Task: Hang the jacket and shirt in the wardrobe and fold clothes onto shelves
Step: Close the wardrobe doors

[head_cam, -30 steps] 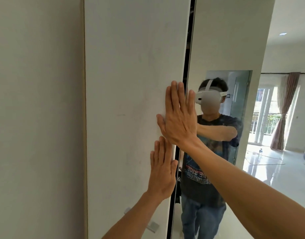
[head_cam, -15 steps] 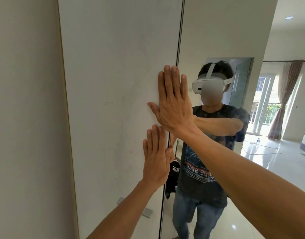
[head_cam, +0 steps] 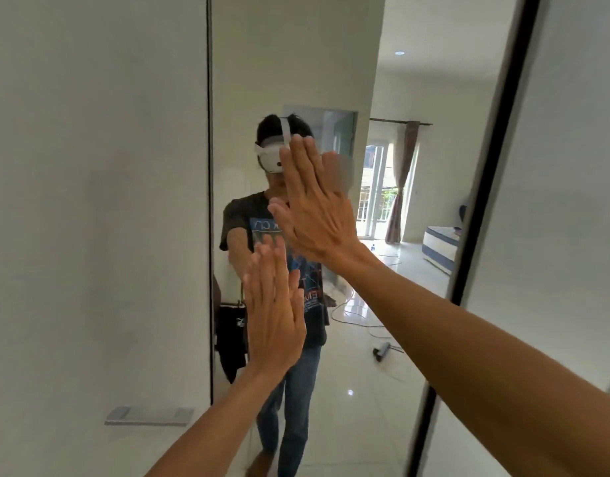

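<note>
A person's left hand [head_cam: 274, 315] and right hand [head_cam: 317, 215], fingers straight and holding nothing, lie flat against the wardrobe's mirrored door [head_cam: 296, 63]. Beside it on the left stands a plain white door [head_cam: 97, 201] with a silver handle [head_cam: 148, 415] low down. The mirror reflects a glossy tiled floor [head_cam: 365, 373], a brown curtain [head_cam: 401, 187] and a mattress [head_cam: 439, 247]. The printed T-shirt's lettering cannot be read. A dark garment [head_cam: 229, 335] hangs at the mirror's left edge.
</note>
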